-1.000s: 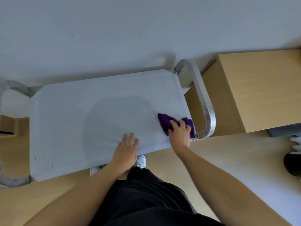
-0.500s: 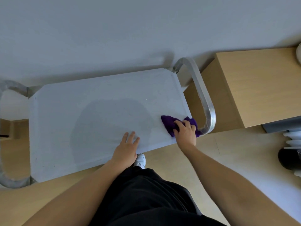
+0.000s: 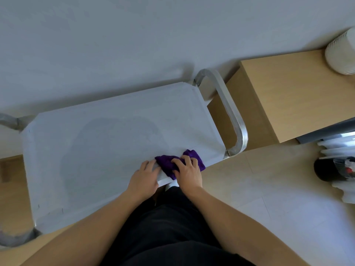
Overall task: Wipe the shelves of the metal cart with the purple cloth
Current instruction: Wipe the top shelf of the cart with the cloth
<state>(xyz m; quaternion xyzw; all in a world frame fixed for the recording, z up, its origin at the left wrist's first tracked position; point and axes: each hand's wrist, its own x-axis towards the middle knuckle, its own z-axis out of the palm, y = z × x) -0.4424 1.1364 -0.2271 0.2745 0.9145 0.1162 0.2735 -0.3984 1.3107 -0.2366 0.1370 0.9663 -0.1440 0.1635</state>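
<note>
The metal cart's top shelf [image 3: 107, 143] is a pale grey sheet seen from above, with a curved metal handle [image 3: 231, 114] at its right end. A crumpled purple cloth [image 3: 169, 163] lies at the shelf's near edge, towards the right. My right hand [image 3: 189, 172] presses down on the cloth with fingers spread over it. My left hand [image 3: 143, 179] rests flat on the shelf edge just left of the cloth, its fingertips touching the cloth's left end. The lower shelves are hidden under the top one.
A light wooden cabinet [image 3: 295, 96] stands right beside the cart's handle, with a white round object [image 3: 341, 50] on its far corner. A black bin with a liner [image 3: 334, 169] sits on the floor at the right. A grey wall runs behind the cart.
My right hand has dragged the purple cloth leftwards along the near edge, away from the right corner. My left hand now touches the cloth.
</note>
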